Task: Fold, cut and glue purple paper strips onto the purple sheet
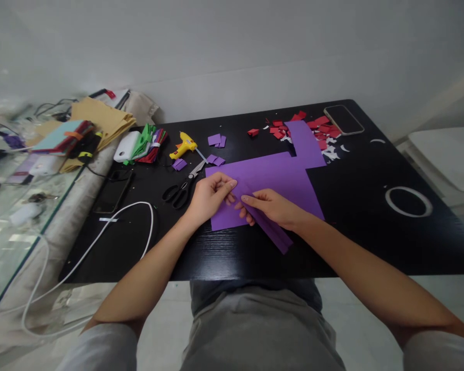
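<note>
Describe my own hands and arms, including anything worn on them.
Two bare hands, the left and the right, without gloves. Both forearms are uncovered; loose grey sleeves cover the upper arms. No watch or bracelet shows on either wrist.

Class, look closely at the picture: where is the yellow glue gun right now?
In the head view, the yellow glue gun lies on the black table, left of centre, just beyond the black-handled scissors.
</note>
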Tool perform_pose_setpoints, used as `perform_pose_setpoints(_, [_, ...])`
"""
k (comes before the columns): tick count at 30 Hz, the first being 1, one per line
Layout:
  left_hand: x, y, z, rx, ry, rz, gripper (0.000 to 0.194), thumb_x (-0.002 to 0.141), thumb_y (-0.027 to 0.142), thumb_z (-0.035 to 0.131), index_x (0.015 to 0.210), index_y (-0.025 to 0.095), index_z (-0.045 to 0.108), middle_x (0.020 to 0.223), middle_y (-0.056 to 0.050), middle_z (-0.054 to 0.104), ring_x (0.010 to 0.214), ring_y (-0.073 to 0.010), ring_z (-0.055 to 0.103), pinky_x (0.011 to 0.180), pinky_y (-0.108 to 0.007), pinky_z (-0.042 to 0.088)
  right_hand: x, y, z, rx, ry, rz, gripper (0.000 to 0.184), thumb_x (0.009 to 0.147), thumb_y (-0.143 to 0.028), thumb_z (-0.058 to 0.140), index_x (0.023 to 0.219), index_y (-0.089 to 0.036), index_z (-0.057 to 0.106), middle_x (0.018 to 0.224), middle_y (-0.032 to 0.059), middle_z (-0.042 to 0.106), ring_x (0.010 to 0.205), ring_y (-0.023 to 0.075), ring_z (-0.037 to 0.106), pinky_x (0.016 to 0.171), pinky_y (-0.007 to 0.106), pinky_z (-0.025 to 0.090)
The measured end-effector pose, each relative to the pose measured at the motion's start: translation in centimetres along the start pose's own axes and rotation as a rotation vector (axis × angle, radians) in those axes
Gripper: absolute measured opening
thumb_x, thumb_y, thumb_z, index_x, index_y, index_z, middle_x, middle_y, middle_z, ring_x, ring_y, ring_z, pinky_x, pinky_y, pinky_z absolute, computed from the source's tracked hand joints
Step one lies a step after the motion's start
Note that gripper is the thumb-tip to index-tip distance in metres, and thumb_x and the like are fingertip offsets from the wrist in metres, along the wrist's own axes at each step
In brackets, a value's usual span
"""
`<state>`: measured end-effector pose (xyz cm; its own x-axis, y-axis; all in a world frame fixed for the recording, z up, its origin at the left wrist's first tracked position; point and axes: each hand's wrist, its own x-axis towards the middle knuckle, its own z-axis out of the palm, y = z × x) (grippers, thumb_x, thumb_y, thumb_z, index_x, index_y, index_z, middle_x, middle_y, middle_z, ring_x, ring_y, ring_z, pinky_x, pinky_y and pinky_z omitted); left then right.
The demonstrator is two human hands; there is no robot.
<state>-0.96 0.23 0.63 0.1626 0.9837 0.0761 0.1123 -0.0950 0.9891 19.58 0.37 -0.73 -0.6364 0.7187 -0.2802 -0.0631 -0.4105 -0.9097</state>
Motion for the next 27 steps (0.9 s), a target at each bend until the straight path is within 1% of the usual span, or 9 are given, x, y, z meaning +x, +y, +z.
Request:
perform_pose_setpoints(6, [-0.07, 0.28, -0.11, 0.025, 0.014, 0.000, 0.039, 0.086, 0.052, 0.079, 0.088, 0.015, 0.069, 0.060, -0.002, 0.071, 0.051, -0.0124, 0.065, 0.053, -0.023, 0.054, -0.01, -0.10, -0.09, 0.009, -0.032, 0.027, 0.042, 0.088, -0.055, 0.077, 0.089, -0.012, 0.077, 0.075, 0.0046, 0.075, 0.059, 0.0129, 0.067, 0.062, 0.029, 0.057])
perform_pose_setpoints(9, [-0.04, 0.34, -0.16, 0.022, 0.028, -0.005, 0.039, 0.085, 0.052, 0.080, 0.087, 0.015, 0.069, 0.059, -0.002, 0.071, 0.049, -0.0117, 0.064, 0.052, -0.023, 0.053, -0.04, -0.08, -0.07, 0.017, -0.030, 0.040, 0.045, 0.087, -0.056, 0.078, 0.090, -0.012, 0.077, 0.077, 0.0059, 0.077, 0.059, 0.0136, 0.068, 0.061, 0.029, 0.057])
perform_pose_setpoints(13, [0.06, 0.30, -0.03, -0.029, 0.047, -0.035, 0.040, 0.085, 0.053, 0.080, 0.086, 0.015, 0.068, 0.058, -0.001, 0.070, 0.050, -0.0123, 0.065, 0.052, -0.023, 0.054, -0.01, -0.02, 0.01, 0.011, -0.014, 0.022, 0.048, 0.084, -0.059, 0.080, 0.087, -0.012, 0.077, 0.075, 0.0056, 0.076, 0.058, 0.0131, 0.067, 0.060, 0.028, 0.057])
perform_pose_setpoints(14, [0.08, 0.28, 0.02, -0.052, 0.034, -0.056, 0.041, 0.084, 0.053, 0.080, 0.087, 0.015, 0.068, 0.058, -0.001, 0.070, 0.050, -0.0126, 0.066, 0.053, -0.023, 0.054, 0.00, -0.02, 0.03, 0.008, -0.009, 0.016, 0.048, 0.084, -0.060, 0.081, 0.087, -0.012, 0.077, 0.074, 0.0055, 0.076, 0.058, 0.0130, 0.067, 0.060, 0.028, 0.057])
perform_pose_setpoints(16, [0.10, 0.28, 0.12, -0.076, -0.032, -0.111, 0.042, 0.082, 0.054, 0.083, 0.085, 0.014, 0.067, 0.060, -0.002, 0.071, 0.051, -0.0128, 0.066, 0.054, -0.024, 0.054, 0.00, -0.05, 0.05, 0.002, -0.002, 0.009, 0.048, 0.084, -0.060, 0.080, 0.086, -0.012, 0.076, 0.074, 0.0056, 0.076, 0.059, 0.0132, 0.068, 0.061, 0.028, 0.057])
perform_pose_setpoints(19, [0.11, 0.28, 0.16, -0.055, -0.130, -0.178, 0.044, 0.076, 0.050, 0.088, 0.072, 0.015, 0.062, 0.061, -0.003, 0.071, 0.051, -0.0126, 0.066, 0.052, -0.023, 0.053, -0.06, -0.16, 0.11, 0.005, 0.006, 0.007, 0.047, 0.085, -0.058, 0.080, 0.084, -0.012, 0.076, 0.074, 0.0056, 0.076, 0.058, 0.0134, 0.068, 0.061, 0.028, 0.058])
perform_pose_setpoints(22, [0.17, 0.28, 0.03, -0.043, -0.125, -0.196, 0.046, 0.073, 0.048, 0.090, 0.066, 0.016, 0.058, 0.061, -0.003, 0.071, 0.051, -0.0125, 0.065, 0.051, -0.023, 0.052, -0.17, -0.36, 0.27, 0.020, 0.000, 0.023, 0.043, 0.089, -0.054, 0.078, 0.085, -0.012, 0.076, 0.075, 0.0063, 0.077, 0.059, 0.0139, 0.069, 0.062, 0.029, 0.059])
perform_pose_setpoints(27, [0.42, 0.26, -0.49, -0.028, -0.083, -0.158, 0.047, 0.072, 0.050, 0.089, 0.064, 0.017, 0.056, 0.061, -0.003, 0.072, 0.048, -0.0113, 0.063, 0.051, -0.024, 0.052, -0.28, -0.65, 0.53, 0.045, 0.004, 0.063, 0.036, 0.095, -0.047, 0.073, 0.088, -0.012, 0.077, 0.079, 0.0074, 0.078, 0.060, 0.0142, 0.070, 0.062, 0.029, 0.060])
